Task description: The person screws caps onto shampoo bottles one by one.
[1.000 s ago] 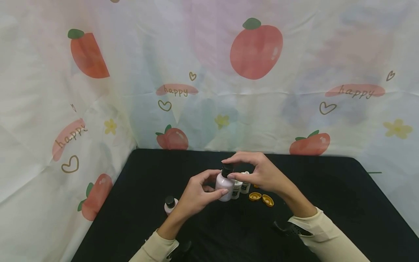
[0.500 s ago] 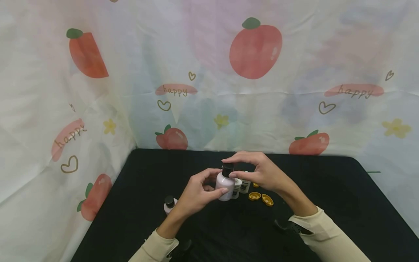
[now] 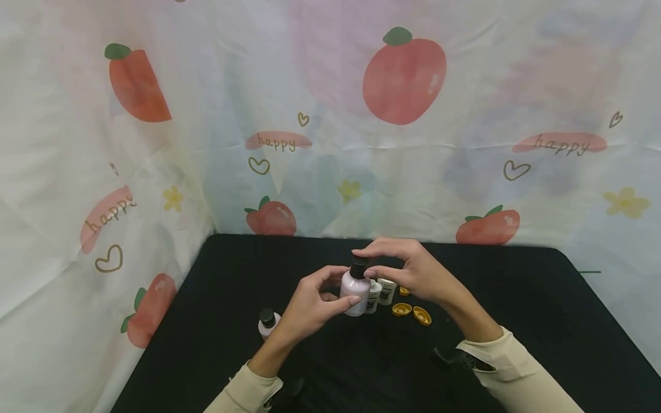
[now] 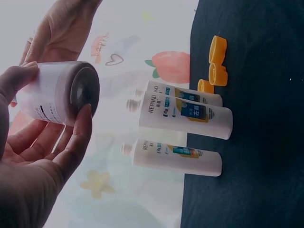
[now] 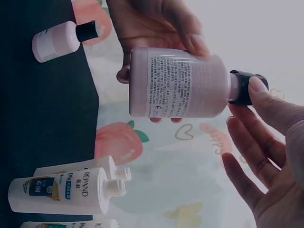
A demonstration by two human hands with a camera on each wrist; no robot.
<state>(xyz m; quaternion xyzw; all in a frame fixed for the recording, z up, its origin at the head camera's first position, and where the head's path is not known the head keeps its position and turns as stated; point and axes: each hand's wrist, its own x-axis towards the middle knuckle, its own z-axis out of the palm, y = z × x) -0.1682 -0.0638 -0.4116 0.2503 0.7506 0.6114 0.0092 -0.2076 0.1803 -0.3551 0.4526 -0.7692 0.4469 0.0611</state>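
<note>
My left hand (image 3: 312,304) grips a pale pink lotion bottle (image 3: 355,297) round its body, upright above the black table. My right hand (image 3: 420,272) pinches the bottle's black cap (image 3: 358,267) between thumb and fingers from the right. In the right wrist view, part of the pink neck shows between the bottle (image 5: 183,85) and the cap (image 5: 247,88), which sits over the neck's end. The left wrist view shows the base of the bottle (image 4: 80,90), with a fingertip against it.
Several white REPAND bottles (image 4: 190,114) without caps stand behind the held bottle. Yellow flip caps (image 3: 401,310) lie to their right. A second pink bottle with a black cap (image 3: 267,319) stands left, partly behind my left forearm. A printed curtain (image 3: 330,172) hangs behind the table.
My right thumb and fingers have shifted slightly up and to the right at the cap. The left hand and the bottle stay almost still.
</note>
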